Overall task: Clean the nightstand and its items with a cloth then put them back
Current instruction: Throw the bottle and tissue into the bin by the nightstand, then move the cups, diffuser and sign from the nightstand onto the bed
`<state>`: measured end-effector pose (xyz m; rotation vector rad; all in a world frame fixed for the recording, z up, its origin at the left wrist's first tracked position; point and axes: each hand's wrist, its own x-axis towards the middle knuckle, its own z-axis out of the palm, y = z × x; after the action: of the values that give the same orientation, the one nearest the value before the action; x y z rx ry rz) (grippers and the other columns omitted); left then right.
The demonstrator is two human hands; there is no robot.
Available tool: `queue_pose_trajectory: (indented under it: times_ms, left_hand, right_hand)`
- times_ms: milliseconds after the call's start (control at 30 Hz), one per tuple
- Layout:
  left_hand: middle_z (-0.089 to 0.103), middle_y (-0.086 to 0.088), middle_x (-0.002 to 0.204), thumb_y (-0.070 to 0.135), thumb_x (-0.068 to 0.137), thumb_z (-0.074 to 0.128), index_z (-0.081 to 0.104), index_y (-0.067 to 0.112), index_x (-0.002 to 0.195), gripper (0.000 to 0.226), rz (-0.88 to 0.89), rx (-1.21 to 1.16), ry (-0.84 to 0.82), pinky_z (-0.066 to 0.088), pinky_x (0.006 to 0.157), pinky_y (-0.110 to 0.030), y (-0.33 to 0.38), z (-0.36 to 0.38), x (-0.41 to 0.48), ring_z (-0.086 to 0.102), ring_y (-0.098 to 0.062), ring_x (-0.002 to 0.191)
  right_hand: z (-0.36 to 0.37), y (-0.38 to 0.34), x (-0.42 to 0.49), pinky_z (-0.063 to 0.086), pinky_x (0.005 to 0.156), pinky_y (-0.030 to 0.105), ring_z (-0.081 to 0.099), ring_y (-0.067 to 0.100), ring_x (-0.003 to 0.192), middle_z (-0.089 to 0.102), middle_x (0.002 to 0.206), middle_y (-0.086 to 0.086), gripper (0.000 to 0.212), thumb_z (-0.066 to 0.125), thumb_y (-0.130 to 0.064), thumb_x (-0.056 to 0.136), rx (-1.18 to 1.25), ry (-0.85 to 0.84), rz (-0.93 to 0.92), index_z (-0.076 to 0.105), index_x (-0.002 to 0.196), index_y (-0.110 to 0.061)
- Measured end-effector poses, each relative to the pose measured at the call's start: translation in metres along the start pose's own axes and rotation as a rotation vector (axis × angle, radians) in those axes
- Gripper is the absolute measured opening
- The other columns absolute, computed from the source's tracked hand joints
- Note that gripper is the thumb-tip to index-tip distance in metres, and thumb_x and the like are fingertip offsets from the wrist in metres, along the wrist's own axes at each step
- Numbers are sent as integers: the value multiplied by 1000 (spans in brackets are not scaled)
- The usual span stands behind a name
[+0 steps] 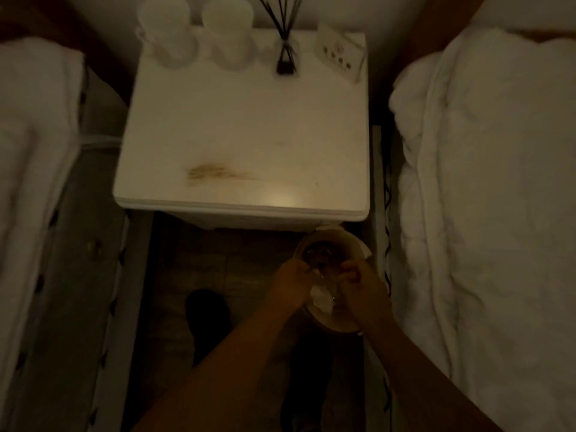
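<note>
**Wringing the cloth over the bowl, nightstand top not yet wiped**

Obs: dim room, frame slightly blurred. Person stands at the foot of the nightstand (pixel 243 126), which sits between two beds with white covers. Both hands are low, in front of the nightstand's front edge, over a clear bowl (pixel 335 244) on the floor.

Left hand (pixel 291 285) and right hand (pixel 363 291) are both curled tight, close together, knuckles up. A white cloth (pixel 321 299) shows between and just below them; each hand appears closed on it. Whether there is water in the bowl cannot be told.

On the top, along the back edge: two white cups (pixel 199 35), a reed diffuser (pixel 285 57), a small card stand (pixel 341 51). A brownish smear (pixel 212 173) lies near the front left; the rest of the surface is bare.

Judgement: the step is squeezing out the cloth. Done well, the hands twist in opposite directions directly above the bowl so drips fall inside it. Aim for damp, not dripping. The smear seems the obvious first target.
</note>
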<state>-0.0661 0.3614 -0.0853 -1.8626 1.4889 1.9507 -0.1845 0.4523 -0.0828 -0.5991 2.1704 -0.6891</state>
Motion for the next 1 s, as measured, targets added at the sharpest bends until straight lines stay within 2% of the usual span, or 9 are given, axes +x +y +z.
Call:
queue_pose_trajectory:
  times_ms: [133, 200, 367, 500, 567, 667, 833, 900, 1000]
  left_hand:
    - [64, -7, 92, 29, 91, 61, 62, 13, 86, 16, 113, 199, 49, 47, 71, -28, 40, -53, -37, 62, -21, 87]
    - [65, -9, 88, 30, 92, 60, 63, 9, 85, 23, 163, 276, 68, 46, 67, -27, 62, -81, -55, 62, -21, 83]
    - [66, -11, 90, 27, 93, 57, 63, 4, 91, 23, 261, 351, 111, 47, 71, -28, 119, -144, -105, 62, -20, 82]
    - [65, -6, 85, 26, 93, 57, 63, 8, 88, 20, 374, 369, 185, 43, 65, -22, 154, -186, -138, 61, -17, 78]
    - [61, 2, 77, 26, 93, 58, 62, 12, 88, 16, 448, 355, 235, 39, 60, -19, 170, -210, -148, 56, -9, 70]
    - [55, 9, 70, 31, 92, 60, 60, 19, 97, 13, 486, 309, 261, 37, 56, -16, 182, -248, -153, 52, -3, 63]
    - [60, 11, 79, 42, 87, 63, 52, 27, 119, 37, 514, 364, 276, 40, 57, -17, 184, -301, -144, 58, -4, 69]
    - [59, 12, 87, 45, 86, 64, 45, 28, 127, 48, 521, 388, 265, 44, 62, -19, 188, -320, -134, 58, -4, 75]
    - [55, 8, 104, 48, 84, 65, 37, 29, 136, 62, 527, 410, 249, 52, 76, -29, 194, -338, -113, 59, -10, 85]
  right_hand:
    - [-12, -55, -14, 49, 72, 29, 61, 13, 86, 63, 91, -9, 18, 59, -15, 85, -23, -26, -27, 61, 92, -31]
    - [-21, -87, -21, 49, 67, 26, 62, 9, 82, 61, 85, -14, 22, 59, -14, 85, 2, -43, -54, 59, 86, -36]
    - [-48, -168, -40, 58, 65, 31, 65, 7, 70, 67, 77, -6, 11, 58, -21, 89, 8, -101, -128, 60, 92, -31]
    - [-60, -232, -56, 50, 59, 17, 62, 4, 73, 64, 82, -9, 11, 57, -18, 91, -22, -119, -223, 60, 98, -25]
    - [-62, -266, -62, 47, 61, 19, 61, 7, 78, 63, 87, -7, 12, 56, -18, 91, -34, -126, -237, 60, 101, -22]
    - [-57, -309, -67, 47, 58, 20, 62, 10, 74, 63, 84, -5, 14, 56, -21, 90, -40, -131, -255, 58, 103, -24]
    - [-35, -351, -69, 47, 60, 20, 62, 6, 74, 62, 84, -10, 28, 58, -28, 88, -77, -91, -274, 52, 115, -26]
    - [-25, -366, -62, 50, 66, 23, 61, 5, 78, 61, 86, -10, 34, 60, -31, 88, -101, -75, -280, 49, 120, -27]
    - [-12, -383, -41, 54, 74, 30, 62, 5, 81, 62, 91, -9, 44, 62, -35, 86, -98, -53, -258, 44, 126, -28]
